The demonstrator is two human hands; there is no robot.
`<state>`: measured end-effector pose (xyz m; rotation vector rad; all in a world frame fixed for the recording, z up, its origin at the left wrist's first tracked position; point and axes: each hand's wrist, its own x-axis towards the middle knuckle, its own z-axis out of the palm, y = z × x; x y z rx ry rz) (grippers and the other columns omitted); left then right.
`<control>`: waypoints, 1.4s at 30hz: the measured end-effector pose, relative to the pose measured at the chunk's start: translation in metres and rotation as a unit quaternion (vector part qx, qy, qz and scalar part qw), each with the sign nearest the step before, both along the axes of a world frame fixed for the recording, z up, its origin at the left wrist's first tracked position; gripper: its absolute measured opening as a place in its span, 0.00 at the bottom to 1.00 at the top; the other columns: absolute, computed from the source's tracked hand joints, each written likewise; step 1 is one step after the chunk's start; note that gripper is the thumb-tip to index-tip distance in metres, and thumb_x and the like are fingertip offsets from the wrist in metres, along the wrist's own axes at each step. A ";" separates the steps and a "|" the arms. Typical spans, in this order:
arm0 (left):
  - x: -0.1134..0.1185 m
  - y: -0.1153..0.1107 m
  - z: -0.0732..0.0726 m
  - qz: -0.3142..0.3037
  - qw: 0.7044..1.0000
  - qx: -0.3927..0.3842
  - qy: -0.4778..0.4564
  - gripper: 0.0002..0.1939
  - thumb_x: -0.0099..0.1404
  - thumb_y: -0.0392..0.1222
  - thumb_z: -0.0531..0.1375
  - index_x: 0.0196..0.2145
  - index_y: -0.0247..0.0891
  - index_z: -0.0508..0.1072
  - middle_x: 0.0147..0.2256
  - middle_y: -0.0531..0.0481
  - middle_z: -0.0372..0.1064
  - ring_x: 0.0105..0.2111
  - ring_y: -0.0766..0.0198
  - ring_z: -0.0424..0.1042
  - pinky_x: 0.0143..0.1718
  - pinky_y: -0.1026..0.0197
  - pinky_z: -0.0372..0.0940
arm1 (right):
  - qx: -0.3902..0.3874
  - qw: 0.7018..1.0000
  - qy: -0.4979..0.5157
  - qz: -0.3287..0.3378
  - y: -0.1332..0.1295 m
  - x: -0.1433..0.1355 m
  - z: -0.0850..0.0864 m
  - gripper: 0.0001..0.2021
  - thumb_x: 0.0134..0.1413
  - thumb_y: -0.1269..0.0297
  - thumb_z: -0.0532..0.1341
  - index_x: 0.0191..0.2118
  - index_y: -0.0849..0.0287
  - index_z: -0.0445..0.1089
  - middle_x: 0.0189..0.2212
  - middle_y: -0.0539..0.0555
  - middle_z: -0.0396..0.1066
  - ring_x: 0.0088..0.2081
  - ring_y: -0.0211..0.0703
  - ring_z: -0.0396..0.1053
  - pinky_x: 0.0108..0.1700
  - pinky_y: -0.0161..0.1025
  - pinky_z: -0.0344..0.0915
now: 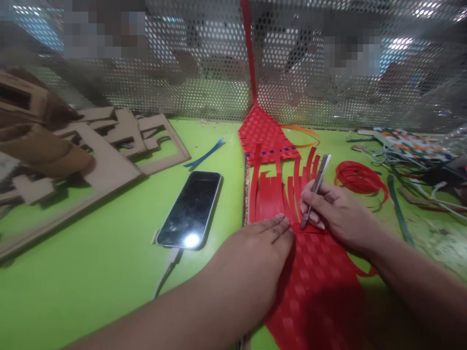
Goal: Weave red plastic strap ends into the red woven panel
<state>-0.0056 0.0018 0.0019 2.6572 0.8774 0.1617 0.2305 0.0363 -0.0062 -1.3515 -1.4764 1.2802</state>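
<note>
A red woven mat [321, 277] of flat strips lies on the green table, with loose red strip ends [272, 197] fanning out from its far edge. My left hand [260, 248] rests flat on the mat's left side, its fingertips by the base of the loose strips. In my right hand [328, 209] is a slim metal tool [316, 187], tilted, its lower tip touching the mat near the strip bases. Beyond the loose ends sits a pointed red woven piece [264, 136] with a row of blue squares; a red band runs up from its tip.
Left of the mat lies a phone [191, 209] with a white cable [168, 274]. Cardboard pieces [98, 160] cover the far left. Coiled red strip [355, 177] and tangled cords [434, 187] lie right. A perforated metal screen [204, 73] stands behind.
</note>
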 end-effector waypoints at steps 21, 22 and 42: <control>-0.001 0.002 0.005 0.001 1.000 -0.030 0.010 0.32 0.70 0.33 0.58 0.70 0.26 0.68 0.71 0.35 0.62 0.71 0.49 0.65 0.72 0.45 0.60 | 0.002 0.999 -0.031 0.021 -0.002 -0.004 0.003 0.19 0.64 0.43 0.70 0.37 0.55 0.71 0.27 0.48 0.73 0.24 0.36 0.68 0.28 0.35 0.69; -0.001 0.002 0.005 0.001 0.999 -0.030 0.012 0.32 0.69 0.33 0.59 0.70 0.26 0.68 0.71 0.35 0.61 0.71 0.48 0.64 0.72 0.44 0.61 | 0.005 0.999 -0.028 0.014 -0.002 -0.004 0.001 0.19 0.63 0.43 0.70 0.38 0.55 0.71 0.28 0.48 0.73 0.25 0.36 0.68 0.28 0.35 0.69; -0.002 -0.001 0.003 0.008 1.000 -0.016 0.001 0.31 0.70 0.32 0.57 0.70 0.27 0.69 0.71 0.36 0.61 0.71 0.50 0.64 0.73 0.45 0.60 | 0.028 0.999 -0.026 -0.029 -0.002 -0.004 0.000 0.20 0.63 0.41 0.69 0.39 0.54 0.70 0.27 0.48 0.74 0.25 0.37 0.69 0.29 0.36 0.69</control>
